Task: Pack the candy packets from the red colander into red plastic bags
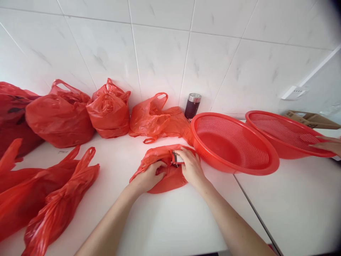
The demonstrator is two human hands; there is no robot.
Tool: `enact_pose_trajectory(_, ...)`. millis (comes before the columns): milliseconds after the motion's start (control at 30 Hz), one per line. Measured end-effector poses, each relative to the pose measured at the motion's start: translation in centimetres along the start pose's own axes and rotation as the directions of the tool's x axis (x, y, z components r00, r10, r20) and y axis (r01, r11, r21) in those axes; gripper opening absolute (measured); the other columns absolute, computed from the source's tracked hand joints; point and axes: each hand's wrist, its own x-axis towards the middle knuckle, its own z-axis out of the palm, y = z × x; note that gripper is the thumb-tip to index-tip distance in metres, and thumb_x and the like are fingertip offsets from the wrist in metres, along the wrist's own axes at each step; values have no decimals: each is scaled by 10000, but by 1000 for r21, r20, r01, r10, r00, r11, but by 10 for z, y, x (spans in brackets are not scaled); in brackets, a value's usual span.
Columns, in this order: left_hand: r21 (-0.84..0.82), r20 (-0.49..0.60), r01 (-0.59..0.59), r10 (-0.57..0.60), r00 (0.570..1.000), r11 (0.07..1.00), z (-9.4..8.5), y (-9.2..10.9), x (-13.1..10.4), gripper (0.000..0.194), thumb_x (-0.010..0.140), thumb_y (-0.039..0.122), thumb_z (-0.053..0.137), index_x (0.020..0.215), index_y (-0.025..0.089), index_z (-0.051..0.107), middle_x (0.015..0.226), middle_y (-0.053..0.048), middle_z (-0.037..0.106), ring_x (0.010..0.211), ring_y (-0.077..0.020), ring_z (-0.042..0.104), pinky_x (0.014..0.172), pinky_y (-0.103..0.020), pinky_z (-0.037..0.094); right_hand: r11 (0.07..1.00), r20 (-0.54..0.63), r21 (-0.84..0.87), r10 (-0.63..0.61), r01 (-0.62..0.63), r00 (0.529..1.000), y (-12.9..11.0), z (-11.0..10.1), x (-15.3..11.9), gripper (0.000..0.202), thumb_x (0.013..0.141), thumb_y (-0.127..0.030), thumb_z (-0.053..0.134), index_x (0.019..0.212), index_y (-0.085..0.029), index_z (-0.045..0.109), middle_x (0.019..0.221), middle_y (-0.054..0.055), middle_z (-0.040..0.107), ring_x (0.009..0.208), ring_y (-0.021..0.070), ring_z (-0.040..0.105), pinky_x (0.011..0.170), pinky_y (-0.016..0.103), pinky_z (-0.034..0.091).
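Observation:
A red plastic bag [170, 183] lies on the white table in front of me, its opening gathered between my hands. My left hand [152, 175] has its fingers curled into the bag's left side, closed on the plastic. At the right of the opening, my right hand [189, 163] grips a small dark and white object [179, 158], its fingertips over the top edge. The rest of that object is hidden by the bag and fingers.
Red baskets [234, 144] stand at the right, with another person's hand [329, 145] at the farther one. Several red bags [60, 117] line the wall and left side. A dark bottle [193, 106] stands behind.

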Motion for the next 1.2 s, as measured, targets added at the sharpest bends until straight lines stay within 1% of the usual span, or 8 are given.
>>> enact_pose_trajectory(133,24,-62,54,-52,997,998,1,2,-1,627,799,349,560,1408,338,411,1115,-39,682,791,-215,681,588,-259,482,999,154,-42,30,-24,988,-3,-5,-3,630,705,-54,587,1292,-276,526,1475,93,414,1309,318,426,1061,575,307)
enact_pose_trajectory(333,31,-41,123,-122,992,992,-4,11,-2,926,770,343,593,1539,318,77,831,0,702,480,-166,608,448,-234,415,992,47,129,-23,16,999,0,-7,0,370,823,-278,619,1185,-229,560,1272,97,583,1212,266,513,1012,471,407)
enact_pose_trajectory(500,-8,-65,120,-121,991,993,-5,13,-3,927,773,350,596,1537,338,70,743,40,654,463,-147,579,433,-219,401,995,-34,100,-5,9,999,8,-5,2,287,810,-41,460,990,-213,603,1014,69,642,969,222,598,858,390,479)
enact_pose_trajectory(600,-10,-69,123,-123,990,992,-4,12,-3,947,778,354,601,1536,344,35,815,27,677,485,-145,588,446,-225,410,998,-69,50,-36,40,997,-1,-7,2,212,851,-91,493,939,-216,640,963,60,641,913,213,596,848,379,467)
enact_pose_trajectory(767,3,-114,49,-48,992,999,-3,12,-1,945,762,292,624,1526,381,76,1293,-51,587,938,-219,672,642,-257,505,982,40,-33,-185,186,982,-22,-7,-2,245,846,-339,648,1085,-299,683,1298,68,538,1138,263,516,955,417,424)
enact_pose_trajectory(900,13,-115,26,-25,993,1000,-3,13,-1,981,742,287,651,1521,404,67,1536,-52,334,1196,-263,565,818,-318,517,974,85,-223,-17,35,996,-18,-3,-4,348,818,-323,668,1157,-243,663,1435,112,434,1240,327,444,1003,499,383)
enact_pose_trajectory(1000,0,-91,38,-38,995,999,-3,13,-3,964,750,284,645,1516,424,76,1552,-18,315,1247,-267,530,851,-314,515,960,108,-276,65,-33,992,-12,-1,-4,359,784,-346,699,1109,-198,671,1419,140,453,1238,350,450,1011,533,370)
enact_pose_trajectory(1200,-34,-92,2,-5,996,999,-2,10,-3,823,796,340,626,1507,369,213,1427,-54,478,1186,-259,567,871,-331,518,999,52,41,-11,9,999,-18,-5,-3,186,767,-261,700,932,-227,623,1363,104,503,1265,294,459,1021,484,394)
